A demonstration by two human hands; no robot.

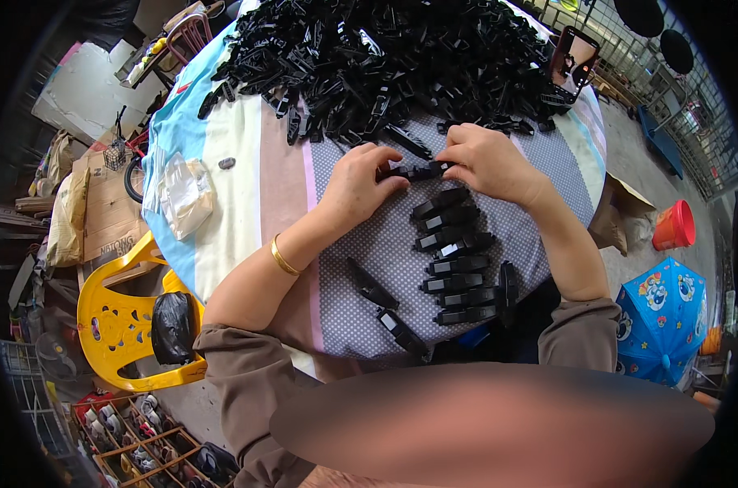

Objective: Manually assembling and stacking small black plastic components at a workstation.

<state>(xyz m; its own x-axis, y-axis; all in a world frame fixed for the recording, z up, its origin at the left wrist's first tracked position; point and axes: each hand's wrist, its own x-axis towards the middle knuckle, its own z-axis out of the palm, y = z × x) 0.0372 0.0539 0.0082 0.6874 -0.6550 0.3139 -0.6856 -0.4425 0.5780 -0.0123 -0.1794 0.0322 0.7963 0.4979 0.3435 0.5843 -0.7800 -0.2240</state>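
A black plastic clip-like part (pixel 420 172) lies level between my two hands, above the dotted grey cloth. My left hand (pixel 358 184) pinches its left end with thumb and fingers. Its right end is gripped by the closed fingertips of my right hand (pixel 494 166). Just beyond my hands, a longer black piece (pixel 408 141) rests at the edge of a big heap of similar black parts (pixel 385 61). Nearer to me, several black parts (pixel 455 282) lie stacked in a column, with one upright part (pixel 508 293) at its right. Two more pieces (pixel 372 285) (pixel 403 332) lie apart, left of the column.
A phone (pixel 575 58) stands at the table's far right. On the striped tablecloth (pixel 231 203) at left are a clear plastic bag (pixel 186 195) and a small dark object (pixel 227 163). Around the table stand a yellow chair (pixel 100 305), a blue umbrella (pixel 660 313) and a red bucket (pixel 672 226).
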